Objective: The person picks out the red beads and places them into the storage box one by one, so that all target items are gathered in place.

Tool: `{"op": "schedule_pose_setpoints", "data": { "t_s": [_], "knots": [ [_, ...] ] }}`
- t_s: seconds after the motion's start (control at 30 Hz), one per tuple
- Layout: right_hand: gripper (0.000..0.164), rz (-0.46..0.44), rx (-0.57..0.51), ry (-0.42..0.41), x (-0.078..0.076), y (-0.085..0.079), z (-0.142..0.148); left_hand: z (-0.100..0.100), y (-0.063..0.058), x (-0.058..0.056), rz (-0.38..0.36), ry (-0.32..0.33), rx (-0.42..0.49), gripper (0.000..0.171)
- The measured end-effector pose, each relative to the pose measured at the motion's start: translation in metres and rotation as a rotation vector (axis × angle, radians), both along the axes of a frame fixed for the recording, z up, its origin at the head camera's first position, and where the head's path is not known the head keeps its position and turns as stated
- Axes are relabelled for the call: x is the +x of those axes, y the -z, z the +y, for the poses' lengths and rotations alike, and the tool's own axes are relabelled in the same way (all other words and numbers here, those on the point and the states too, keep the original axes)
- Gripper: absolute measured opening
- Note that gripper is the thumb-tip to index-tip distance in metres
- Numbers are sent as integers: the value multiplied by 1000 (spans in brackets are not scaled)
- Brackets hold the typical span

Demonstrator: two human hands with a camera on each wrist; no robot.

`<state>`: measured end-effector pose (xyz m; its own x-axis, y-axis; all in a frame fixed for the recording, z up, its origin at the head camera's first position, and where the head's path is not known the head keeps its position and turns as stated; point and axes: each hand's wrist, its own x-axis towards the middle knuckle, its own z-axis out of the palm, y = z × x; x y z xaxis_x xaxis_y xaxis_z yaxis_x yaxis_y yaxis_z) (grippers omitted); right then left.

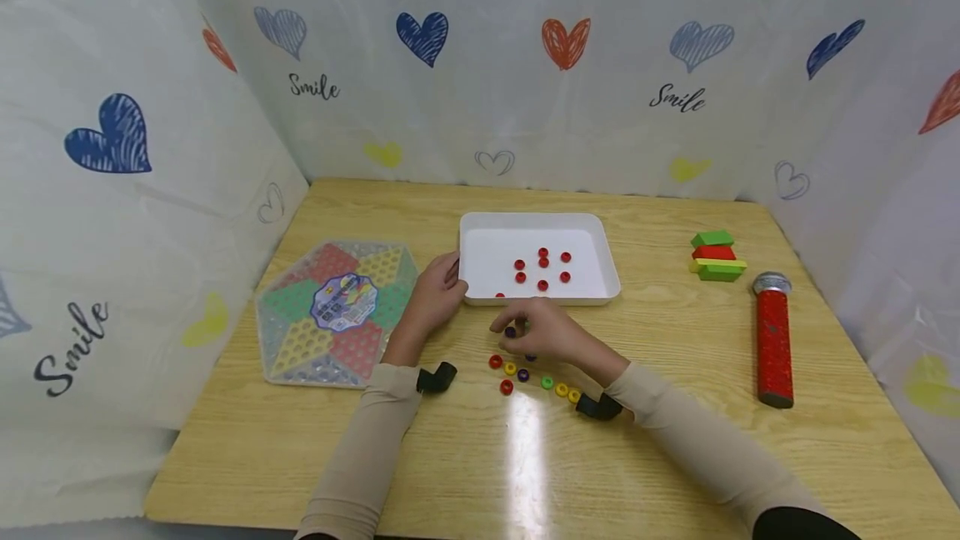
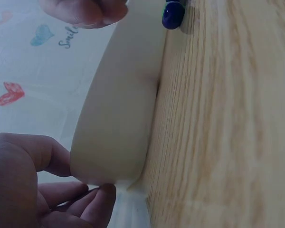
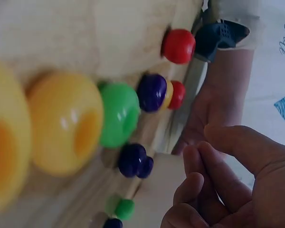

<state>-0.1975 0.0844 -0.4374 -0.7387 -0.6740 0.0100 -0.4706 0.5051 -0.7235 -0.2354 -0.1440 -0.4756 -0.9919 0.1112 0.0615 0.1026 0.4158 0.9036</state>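
Note:
At the left front corner of the white tray [image 1: 540,301], my left hand [image 1: 437,294] pinches the wall between thumb and fingers; the left wrist view shows that tray wall [image 2: 116,104] close up. Several red beads [image 1: 543,262] lie inside the tray. My right hand [image 1: 543,329] hovers just in front of the tray, fingers loosely bent, with a gap between thumb and fingertips and nothing visible in it. Below it are purple beads [image 3: 132,160] and a green bead [image 3: 124,209]. Nearer the wrist, yellow beads [image 1: 561,389], another green bead [image 1: 547,382] and red beads [image 1: 496,362] lie on the wood.
Left of the tray lies a six-sided Chinese checkers board [image 1: 307,340] with a clear cover and a round label. Stacked green, red and yellow blocks [image 1: 717,253] stand at the back right. In front of them lies a red glittery tube [image 1: 773,344] with a silver end.

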Motion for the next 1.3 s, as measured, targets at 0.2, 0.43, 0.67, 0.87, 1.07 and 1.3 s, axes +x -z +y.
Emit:
{"op": "schedule_pose_setpoints", "data": {
  "t_s": [0.2,0.43,0.67,0.87,1.07,1.3],
  "knots": [
    [20,-64,-18,21,9,9,-5,0,-2,0,12,10,-2,62],
    [19,-138,-22,26,15,14,-8,0,-2,-1,19,7,-9,62],
    [23,-152,-7,21,16,18,-8,-1,-4,0,26,-1,-20,62],
    [21,-144,-2,8,16,22,-9,-1,-5,1,20,-1,-32,62],
    [19,-125,6,6,16,22,-8,0,-4,1,27,1,-17,61],
    [20,-125,13,23,18,20,-7,0,-1,0,21,4,-13,62]
  ]
}}
